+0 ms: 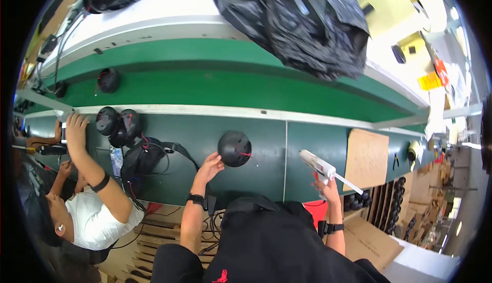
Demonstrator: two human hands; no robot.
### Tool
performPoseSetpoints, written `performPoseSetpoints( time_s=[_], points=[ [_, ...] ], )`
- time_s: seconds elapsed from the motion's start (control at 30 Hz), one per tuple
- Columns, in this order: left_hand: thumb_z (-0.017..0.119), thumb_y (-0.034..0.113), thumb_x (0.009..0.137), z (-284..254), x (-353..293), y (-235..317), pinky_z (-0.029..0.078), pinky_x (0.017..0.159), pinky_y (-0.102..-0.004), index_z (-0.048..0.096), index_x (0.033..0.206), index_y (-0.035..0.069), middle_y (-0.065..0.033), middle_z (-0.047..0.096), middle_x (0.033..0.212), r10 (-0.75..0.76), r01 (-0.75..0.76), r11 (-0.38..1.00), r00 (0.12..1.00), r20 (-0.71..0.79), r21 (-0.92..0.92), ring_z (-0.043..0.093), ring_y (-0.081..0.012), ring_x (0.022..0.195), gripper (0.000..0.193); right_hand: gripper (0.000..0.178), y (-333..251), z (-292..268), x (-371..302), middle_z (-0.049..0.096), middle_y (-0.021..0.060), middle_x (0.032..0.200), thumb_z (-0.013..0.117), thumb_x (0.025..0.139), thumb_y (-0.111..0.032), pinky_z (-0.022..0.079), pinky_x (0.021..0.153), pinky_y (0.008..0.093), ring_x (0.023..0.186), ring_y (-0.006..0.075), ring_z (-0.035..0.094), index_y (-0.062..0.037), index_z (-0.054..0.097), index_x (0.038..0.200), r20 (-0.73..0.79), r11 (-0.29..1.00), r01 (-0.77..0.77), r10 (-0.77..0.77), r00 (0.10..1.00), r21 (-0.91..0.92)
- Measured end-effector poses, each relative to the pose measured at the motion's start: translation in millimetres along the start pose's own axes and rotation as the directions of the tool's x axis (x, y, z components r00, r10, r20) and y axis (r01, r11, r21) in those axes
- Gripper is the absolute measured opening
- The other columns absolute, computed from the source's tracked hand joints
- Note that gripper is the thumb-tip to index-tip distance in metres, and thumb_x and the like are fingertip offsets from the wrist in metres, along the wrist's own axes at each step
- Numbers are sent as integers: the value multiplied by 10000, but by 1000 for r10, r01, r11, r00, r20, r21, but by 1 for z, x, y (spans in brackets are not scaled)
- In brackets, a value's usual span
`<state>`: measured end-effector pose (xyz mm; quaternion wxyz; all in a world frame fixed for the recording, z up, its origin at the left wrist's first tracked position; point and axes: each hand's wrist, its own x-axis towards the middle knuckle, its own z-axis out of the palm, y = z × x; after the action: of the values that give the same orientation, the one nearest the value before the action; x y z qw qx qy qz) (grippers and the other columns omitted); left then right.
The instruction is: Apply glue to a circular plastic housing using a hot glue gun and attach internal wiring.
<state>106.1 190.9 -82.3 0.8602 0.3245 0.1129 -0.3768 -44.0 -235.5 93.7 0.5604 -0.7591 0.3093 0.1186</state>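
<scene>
My left hand [210,167] grips the lower left edge of a round black plastic shell [234,148]. A short red wire lies across the shell's right side. The shell is over the dark green bench, near its middle. Further right, my right hand [327,187] is closed round the handle of a white glue gun [318,164]. The gun's nozzle points up and left, toward the shell but apart from it. A long white glue stick [349,183] sticks out of its rear.
Several black shells [119,124] and a black bag with cables [141,160] lie left. A co-worker in a white shirt [100,214] reaches over the bench there. Brown cardboard [366,157] and pliers [395,161] lie right. A black plastic bag [302,27] overhangs the shelf.
</scene>
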Motion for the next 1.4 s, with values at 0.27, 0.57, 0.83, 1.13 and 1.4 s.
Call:
performPoseSetpoints(
  time_s=[0.27,0.57,0.83,1.13,1.4],
  points=[
    [517,39,875,7,-49,-21,556,817,-425,562,1215,65,-111,654,1081,-129,153,972,982,-140,176,684,-267,936,344,318,23,6,-15,658,53,834,596,816,-40,504,588,277,658,126,636,-5,632,1129,101,997,30,-23,995,-64],
    [533,29,794,29,-50,17,527,861,-429,534,1321,76,-288,665,1041,468,65,234,867,-171,970,663,-431,953,529,203,17,29,-44,659,90,851,628,831,-63,499,723,327,787,186,631,13,593,1016,109,938,245,-224,968,-245],
    [645,203,776,59,-79,-49,533,858,-435,659,1057,-55,-284,689,928,-40,238,93,971,-235,967,684,-409,927,382,235,40,41,-68,654,78,878,657,827,-72,484,749,300,822,156,608,9,607,1042,-7,951,287,-289,957,-118],
    [752,196,780,122,-63,-29,522,654,-406,636,1148,34,-97,645,711,514,-139,-59,845,149,989,645,-266,654,418,200,73,26,-86,595,59,820,685,818,-81,462,707,294,772,135,566,-14,577,971,138,912,342,-318,938,-224],
    [772,188,776,151,-54,-10,511,684,-344,719,944,48,-63,608,800,54,-245,-178,965,258,953,607,-207,777,225,196,56,36,-95,504,112,773,669,790,-81,419,641,318,677,224,479,-8,519,893,269,884,440,-390,881,-160]
  ],
)
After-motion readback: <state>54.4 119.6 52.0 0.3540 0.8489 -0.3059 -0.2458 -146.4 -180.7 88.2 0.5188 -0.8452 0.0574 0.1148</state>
